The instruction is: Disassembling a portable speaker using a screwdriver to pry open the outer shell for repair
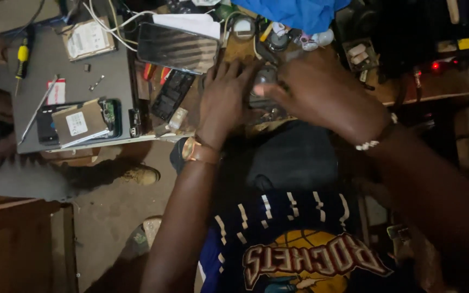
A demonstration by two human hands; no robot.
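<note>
Seen from the head camera, a person seated at a cluttered repair bench [435, 87] works both hands over a small dark device [264, 81] lying near the middle of the bench's front edge. The left hand [225, 95] lies flat with fingers spread, pressing down just left of the device; a copper-coloured bracelet [199, 152] circles that wrist. The right hand [313, 89] reaches in from the right, fingers bunched toward the device and covering much of it; whether it pinches a part cannot be told. A white beaded bracelet [373, 142] shows at that wrist.

The work looks mid-way, as a judgement: the device seems open or partly stripped, with glints of metal beneath the fingers, and nothing appears closed up yet.

To the left, a grey, matt board [71, 65] carries an opened phone [77, 122] with its flat tan battery showing, a thin metal rod [39, 108], loose screws and a yellow-handled screwdriver [23, 59] at its far left edge. A glossy black tablet [177, 48] lies tilted at the bench's back, beside a dark keypad strip [172, 95]. Crumpled blue cloth [294, 13] hangs over the back edge. White cables [109, 21] curl near the back left corner.
</note>
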